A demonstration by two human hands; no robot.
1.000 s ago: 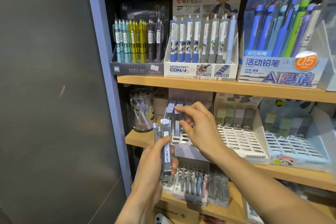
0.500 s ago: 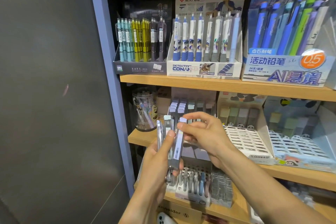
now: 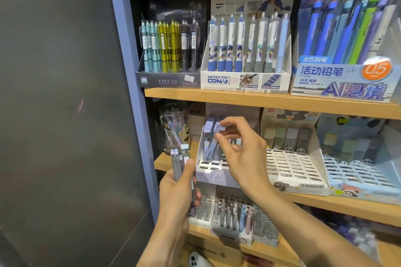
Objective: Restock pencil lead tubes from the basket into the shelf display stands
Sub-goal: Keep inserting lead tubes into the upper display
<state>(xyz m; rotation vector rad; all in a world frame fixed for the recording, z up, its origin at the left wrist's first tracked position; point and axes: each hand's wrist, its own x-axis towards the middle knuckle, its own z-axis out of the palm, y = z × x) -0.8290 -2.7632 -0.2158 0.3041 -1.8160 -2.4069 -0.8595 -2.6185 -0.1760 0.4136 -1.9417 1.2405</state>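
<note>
Fingers of the right hand (image 3: 240, 149) pinch 1 lead tube (image 3: 211, 146), tilted over the slotted display stand (image 3: 213, 167) on the middle shelf. Left hand (image 3: 176, 191), nearer, grips a bundle of tubes (image 3: 181, 165) upright.

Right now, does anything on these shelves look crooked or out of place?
Only the slim grey lead tube pinched by the right hand: it leans into the white slotted stand, not yet seated. The left hand grips spare tubes.

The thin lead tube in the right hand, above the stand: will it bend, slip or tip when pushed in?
The lead tube looks like rigid plastic, so probably stiff and light. The right hand pinches only its top, and its smooth faces may slip. Tall and narrow, it could lean until a slot in the display stand holds it.
</note>
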